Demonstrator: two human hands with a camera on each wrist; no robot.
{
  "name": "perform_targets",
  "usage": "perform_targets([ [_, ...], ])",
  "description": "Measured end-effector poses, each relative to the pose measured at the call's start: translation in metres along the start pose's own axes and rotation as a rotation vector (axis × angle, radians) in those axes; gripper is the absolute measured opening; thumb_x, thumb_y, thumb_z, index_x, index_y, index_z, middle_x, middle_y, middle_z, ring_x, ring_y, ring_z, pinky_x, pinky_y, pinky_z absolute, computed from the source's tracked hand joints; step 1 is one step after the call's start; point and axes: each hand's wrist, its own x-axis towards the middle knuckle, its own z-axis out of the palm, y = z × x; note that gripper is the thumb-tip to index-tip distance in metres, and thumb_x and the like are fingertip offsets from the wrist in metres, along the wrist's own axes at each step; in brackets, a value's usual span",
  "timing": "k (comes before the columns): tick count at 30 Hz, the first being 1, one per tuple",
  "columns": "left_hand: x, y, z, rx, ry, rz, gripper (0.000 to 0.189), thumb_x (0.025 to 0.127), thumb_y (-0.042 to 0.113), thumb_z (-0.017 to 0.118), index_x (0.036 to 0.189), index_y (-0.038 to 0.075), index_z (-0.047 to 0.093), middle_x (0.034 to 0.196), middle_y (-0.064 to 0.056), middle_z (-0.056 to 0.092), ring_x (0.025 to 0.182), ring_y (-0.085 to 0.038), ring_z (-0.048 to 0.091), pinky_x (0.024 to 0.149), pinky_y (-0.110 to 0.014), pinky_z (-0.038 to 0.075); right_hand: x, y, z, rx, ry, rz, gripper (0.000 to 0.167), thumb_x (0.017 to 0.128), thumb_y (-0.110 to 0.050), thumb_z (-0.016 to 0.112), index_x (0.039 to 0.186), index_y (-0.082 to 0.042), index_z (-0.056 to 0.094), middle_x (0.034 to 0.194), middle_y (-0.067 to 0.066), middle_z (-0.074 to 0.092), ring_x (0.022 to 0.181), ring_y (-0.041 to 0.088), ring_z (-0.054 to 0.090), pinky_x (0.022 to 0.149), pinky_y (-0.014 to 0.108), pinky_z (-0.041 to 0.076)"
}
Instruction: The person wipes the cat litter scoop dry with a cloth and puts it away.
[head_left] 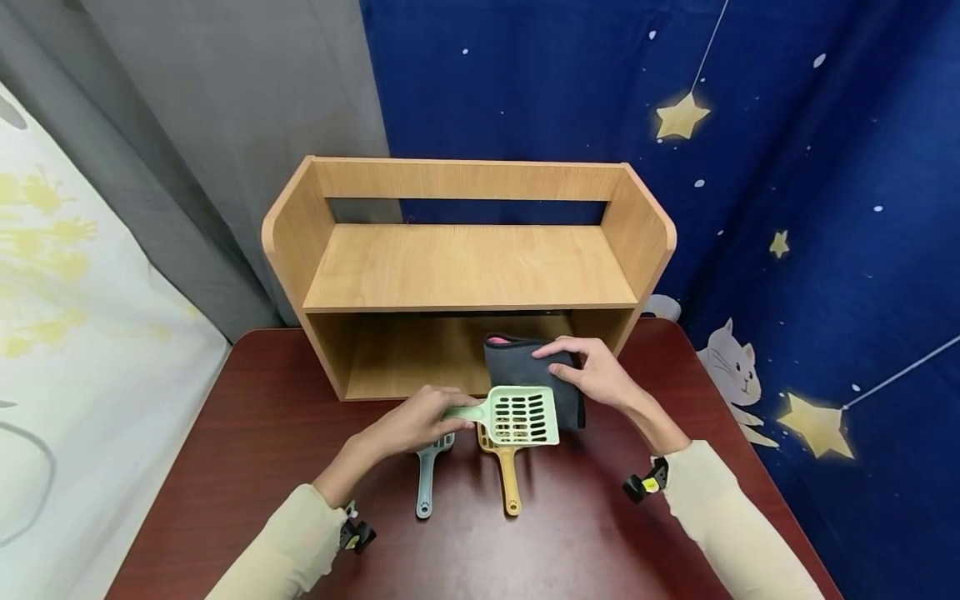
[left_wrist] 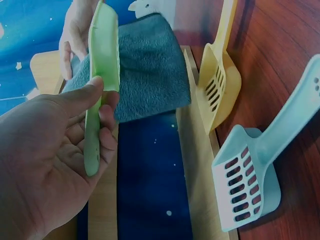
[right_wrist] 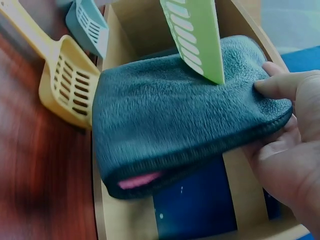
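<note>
Scoop gripped in left hand, cloth pinched in right hand — such closeness could cause snagging.

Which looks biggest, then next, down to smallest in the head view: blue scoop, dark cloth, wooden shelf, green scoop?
1. wooden shelf
2. dark cloth
3. green scoop
4. blue scoop: smallest by what shows; the left hand hides part, so its full size is unsure.

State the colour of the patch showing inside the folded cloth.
Pink patch inside the folded cloth; right wrist view shows it best.
</note>
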Motion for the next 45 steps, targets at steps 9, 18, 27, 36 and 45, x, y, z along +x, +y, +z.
perform_targets([
  [9,0.012,0.010,0.008,-0.017,-0.024,0.016,0.025,0.100,0.013,0.074,0.124,0.005,0.076,0.115,-0.005,0.076,0.100,-0.012,0.069,0.088,-0.036,0.058,0.018,-0.010,0.021,0.031,-0.077,-0.035,0.028,0.096,0.004,0.071,0.119,-0.010,0.081,0.117,0.007,0.077,0.106,0.022,0.067,0.088,0.027,0.051],
  [18,-0.004,-0.001,0.003,-0.002,-0.022,-0.017,0.026,0.100,0.010,0.074,0.125,0.003,0.076,0.117,-0.007,0.076,0.104,-0.015,0.070,0.090,-0.034,0.057,0.006,-0.006,0.008,0.055,-0.104,0.005,0.028,0.097,0.006,0.069,0.119,-0.008,0.080,0.116,0.012,0.075,0.094,0.018,0.064,0.075,0.026,0.054],
  [27,-0.018,-0.010,0.001,0.020,0.007,-0.023,0.029,0.099,0.009,0.074,0.127,0.001,0.074,0.117,-0.007,0.076,0.103,-0.014,0.070,0.089,-0.035,0.057,-0.007,0.001,-0.004,-0.021,-0.038,0.024,0.027,0.097,0.000,0.072,0.120,-0.012,0.081,0.117,0.008,0.076,0.084,0.009,0.062,0.071,0.023,0.050],
  [36,0.000,0.002,0.005,-0.008,0.000,0.002,0.026,0.098,0.010,0.075,0.124,0.004,0.076,0.114,-0.005,0.077,0.098,-0.011,0.068,0.086,-0.034,0.058,0.010,-0.011,0.018,0.000,-0.081,-0.065,0.029,0.096,0.005,0.071,0.119,-0.010,0.081,0.112,0.008,0.076,0.100,0.026,0.066,0.085,0.026,0.052],
  [45,0.005,0.005,0.006,-0.006,0.003,0.001,0.024,0.099,0.010,0.075,0.122,0.004,0.077,0.113,-0.005,0.077,0.100,-0.013,0.070,0.088,-0.033,0.058,0.010,-0.011,0.016,-0.032,-0.087,-0.066,0.030,0.097,0.003,0.071,0.120,-0.013,0.081,0.112,0.006,0.076,0.098,0.022,0.065,0.083,0.026,0.051],
])
